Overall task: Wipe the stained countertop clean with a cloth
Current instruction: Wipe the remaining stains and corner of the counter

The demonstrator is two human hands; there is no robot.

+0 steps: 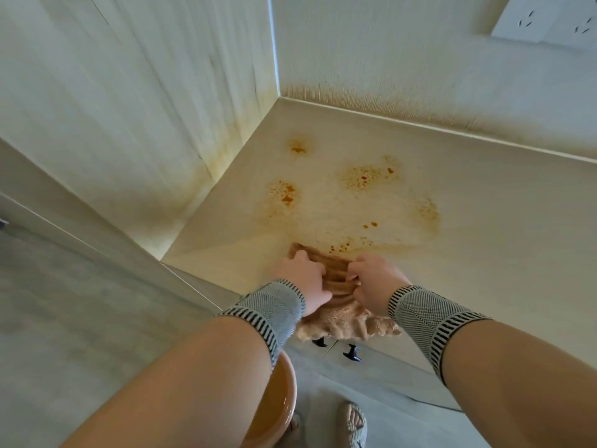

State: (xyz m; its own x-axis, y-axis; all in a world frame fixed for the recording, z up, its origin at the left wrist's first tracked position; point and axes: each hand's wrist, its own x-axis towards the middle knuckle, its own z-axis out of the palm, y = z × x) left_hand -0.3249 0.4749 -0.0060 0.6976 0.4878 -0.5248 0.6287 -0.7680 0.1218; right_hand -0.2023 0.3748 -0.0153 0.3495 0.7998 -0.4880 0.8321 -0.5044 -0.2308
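- Left hand (302,276) and right hand (371,279) lie side by side at the counter's front edge, fingers curled and clamped on a bunched tan cloth (339,315).
- The cloth's far part lies on the cream countertop (484,227); its near part hangs over the front edge above black cabinet handles (352,352).
- Orange-brown stains (365,177) spread from just beyond the cloth toward the back corner.
- Patterned wristbands (423,315) wrap both wrists.
- An orange basin (274,405) sits below the left forearm.
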